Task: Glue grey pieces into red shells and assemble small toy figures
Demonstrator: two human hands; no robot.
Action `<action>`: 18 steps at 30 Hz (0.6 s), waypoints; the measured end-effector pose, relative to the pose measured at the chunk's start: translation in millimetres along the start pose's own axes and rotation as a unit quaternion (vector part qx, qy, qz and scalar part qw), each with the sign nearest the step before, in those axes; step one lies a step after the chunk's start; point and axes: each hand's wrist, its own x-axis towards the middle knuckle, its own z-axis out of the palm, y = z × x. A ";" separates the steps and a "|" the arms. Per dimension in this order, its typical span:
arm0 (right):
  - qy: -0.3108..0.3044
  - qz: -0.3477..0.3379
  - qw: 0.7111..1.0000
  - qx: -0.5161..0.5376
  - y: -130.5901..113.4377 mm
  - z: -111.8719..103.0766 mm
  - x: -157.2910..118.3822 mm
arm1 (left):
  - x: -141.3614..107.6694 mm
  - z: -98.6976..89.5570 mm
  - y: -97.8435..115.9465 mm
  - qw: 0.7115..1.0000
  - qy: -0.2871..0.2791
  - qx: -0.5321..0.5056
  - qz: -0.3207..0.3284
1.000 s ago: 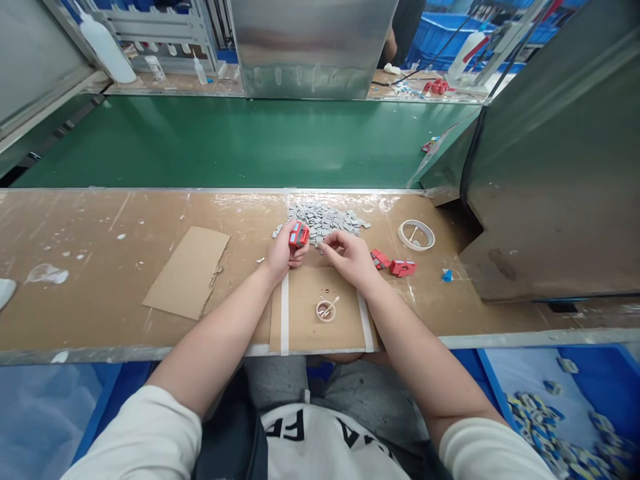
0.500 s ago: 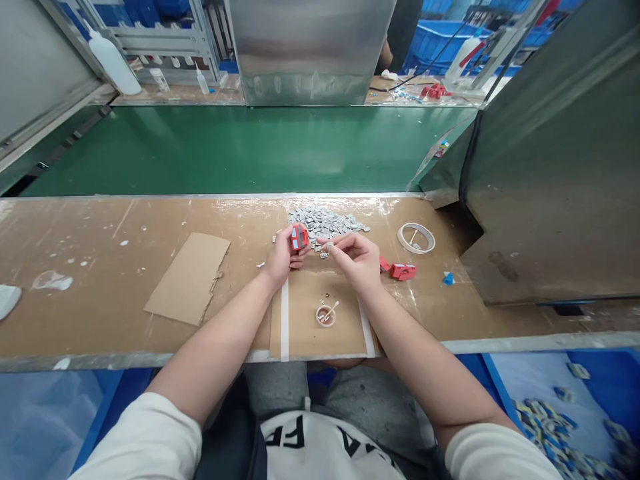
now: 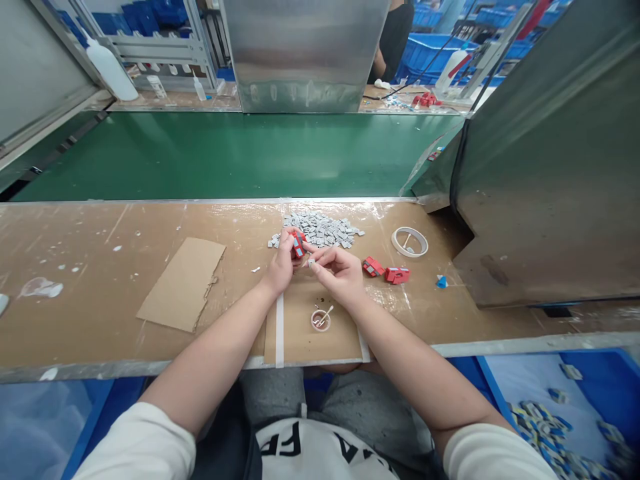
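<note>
My left hand (image 3: 281,265) is closed around a small red toy vehicle (image 3: 299,245) with light blue windows. Close beside it, my right hand (image 3: 343,270) pinches a small grey piece (image 3: 311,263) between thumb and fingertips. A pile of similar grey pieces (image 3: 325,228) lies just beyond both hands. To the right of my right hand rest two more red toy vehicles, one tilted (image 3: 373,267) and one farther right (image 3: 397,275). Below my hands, a small round cup (image 3: 321,321) with a cotton swab (image 3: 327,312) in it stands on a taped cardboard sheet (image 3: 340,343).
A tape roll (image 3: 409,242) and a blue scrap (image 3: 441,281) lie to the right. Loose cardboard (image 3: 183,283) lies at left. Beyond the table runs a green belt (image 3: 250,157). A metal cabinet (image 3: 545,187) blocks the right side. A blue bin (image 3: 600,380) sits below right.
My right hand has moved left with the grey piece, close to the red toy vehicle. The left hand has turned the vehicle. The camera view has shifted slightly.
</note>
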 end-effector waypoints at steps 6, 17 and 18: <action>-0.016 0.025 0.999 0.014 -0.2 5.7 -2.8 | -5.1 3.7 4.5 0.998 0.054 0.031 0.027; -0.004 0.060 0.992 0.113 0.4 -10.1 0.2 | 3.1 -0.8 17.4 0.981 -0.054 -0.186 0.018; 0.014 0.071 0.990 0.122 1.6 -13.0 3.1 | 2.3 -1.1 18.9 0.978 -0.062 -0.197 0.013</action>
